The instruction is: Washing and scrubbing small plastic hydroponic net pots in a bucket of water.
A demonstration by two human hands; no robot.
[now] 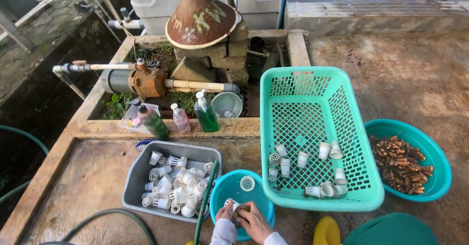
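Note:
Both my hands are together over a blue basin (pixel 222 189) of water at the bottom centre. My left hand (pixel 224 211) grips a small white slotted net cup (pixel 233 203). My right hand (pixel 254 220) presses a yellowish sponge (pixel 242 210) against that cup. Another white cup (pixel 247 183) floats in the basin. Left of the basin, a grey tray (pixel 205 153) holds several white net cups (pixel 177 187). To the right, a teal plastic basket (pixel 312 127) holds several more cups (pixel 312 169).
A teal bowl (pixel 430 147) of brown roots sits at the far right. Soap bottles (pixel 205 113) stand on the concrete ledge behind the tray, beside a rusty pump (pixel 141 80) and a conical woven hat (pixel 201 19). A green hose (pixel 115 213) curves at the lower left.

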